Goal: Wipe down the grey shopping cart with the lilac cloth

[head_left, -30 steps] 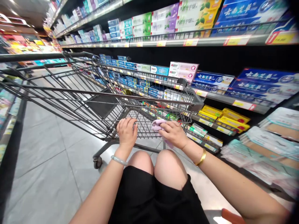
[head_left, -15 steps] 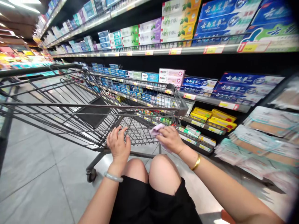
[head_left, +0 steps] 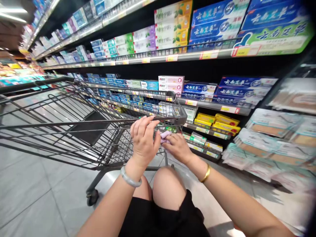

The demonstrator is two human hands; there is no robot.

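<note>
A crumpled light-purple cloth (head_left: 165,136) is bunched in my right hand (head_left: 178,147), its fingers closed around it against the side of the shopping cart (head_left: 74,125). My left hand (head_left: 145,138) is raised just left of the cloth, with its fingers extended and a little apart. It overlaps the cart's wire side in this view, and I cannot tell whether its fingertips touch the wire. The left thumb comes close to the cloth. The cart's dark wire basket stretches leftward from my hands.
Shelves (head_left: 138,61) with stacked toothpaste boxes (head_left: 217,26) run along behind the cart. Hanging plastic-packed goods (head_left: 269,135) are at the right. Below the cart is a caster wheel (head_left: 92,197) on the grey tiled floor (head_left: 32,197). My knees (head_left: 169,187) are close beneath my hands.
My left hand has risen and moved right, close to the cloth and my right hand. The right hand still grips the cloth at the cart. The view has shifted slightly to the right.
</note>
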